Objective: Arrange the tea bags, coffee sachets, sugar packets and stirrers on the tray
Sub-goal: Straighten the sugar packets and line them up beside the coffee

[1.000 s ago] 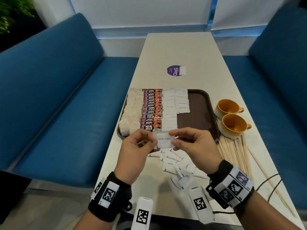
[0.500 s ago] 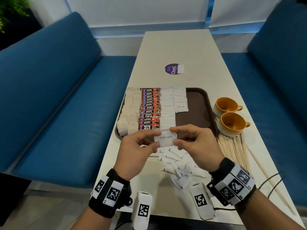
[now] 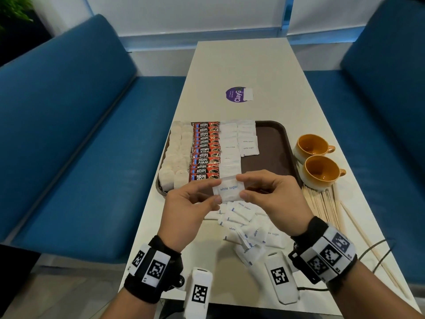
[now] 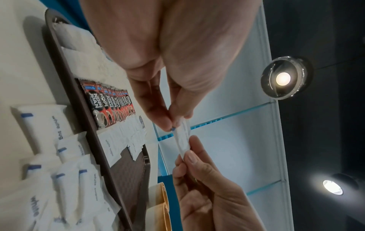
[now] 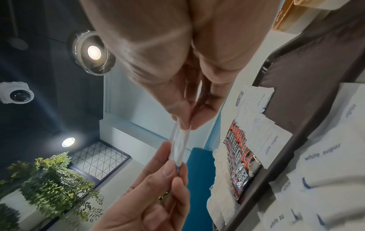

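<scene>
On my left runs a blue bench (image 3: 69, 139), then the white table (image 3: 241, 65), where the brown tray (image 3: 273, 143) carries, from its left edge inward, two rows of tea bags (image 3: 177, 155), a column of red coffee sachets (image 3: 205, 153) and two columns of sugar packets (image 3: 238, 143), the right part of its floor bare; my left hand (image 3: 193, 203) pinches the left end of one white sugar packet (image 3: 227, 191) between thumb and fingertips, raised above the tray's near rim, and my right hand (image 3: 271, 194) pinches its right end the same way, so the hands hide that rim and the nearest sachet; under them a loose heap of sugar packets (image 3: 248, 226) lies on the table, just to the right a bundle of wooden stirrers (image 3: 322, 203), beyond it two orange cups (image 3: 317, 160) side by side; a purple sticker (image 3: 236, 94) sits farther up the table, another blue bench (image 3: 379, 111) at the right, round ceiling lamps (image 4: 283, 78) overhead
</scene>
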The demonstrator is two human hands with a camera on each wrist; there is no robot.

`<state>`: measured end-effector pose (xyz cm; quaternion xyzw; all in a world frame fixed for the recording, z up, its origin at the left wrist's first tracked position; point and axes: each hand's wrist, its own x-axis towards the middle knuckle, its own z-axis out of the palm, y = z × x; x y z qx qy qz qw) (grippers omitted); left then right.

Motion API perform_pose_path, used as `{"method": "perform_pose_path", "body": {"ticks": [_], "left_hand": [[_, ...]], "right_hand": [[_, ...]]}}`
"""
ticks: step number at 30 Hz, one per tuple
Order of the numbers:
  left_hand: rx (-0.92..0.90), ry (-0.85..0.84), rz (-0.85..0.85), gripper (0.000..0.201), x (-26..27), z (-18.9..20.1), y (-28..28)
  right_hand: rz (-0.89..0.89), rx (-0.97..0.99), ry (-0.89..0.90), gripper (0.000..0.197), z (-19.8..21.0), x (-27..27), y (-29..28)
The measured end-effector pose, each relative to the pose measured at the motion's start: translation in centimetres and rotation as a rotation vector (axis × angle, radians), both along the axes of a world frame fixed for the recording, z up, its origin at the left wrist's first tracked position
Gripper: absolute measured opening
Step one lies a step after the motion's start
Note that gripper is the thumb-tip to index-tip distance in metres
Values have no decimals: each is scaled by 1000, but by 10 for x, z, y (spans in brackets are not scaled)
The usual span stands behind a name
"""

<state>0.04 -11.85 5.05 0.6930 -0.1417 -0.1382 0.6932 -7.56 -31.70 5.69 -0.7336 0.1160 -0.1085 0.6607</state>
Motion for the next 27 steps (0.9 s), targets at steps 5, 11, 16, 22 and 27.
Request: {"method": "perform_pose_path", "body": {"ticks": [5, 11, 16, 22, 27], "left_hand": [[19, -32, -19, 44, 10, -4, -10], [335, -89, -120, 46, 36, -13, -22], [748, -314, -321, 45, 54, -26, -30], [993, -404, -451, 59, 58, -37, -47], [1094, -398, -556, 63, 57, -49, -47]], "right_hand": [[-7, -9, 0, 33, -2, 7, -10], [-161, -152, 60, 33, 0, 43, -48], [-246, -178, 236, 32, -21, 94, -92], [-207, -134, 372, 31, -47, 139, -113], [-176, -330, 501, 33, -61, 152, -115]]}}
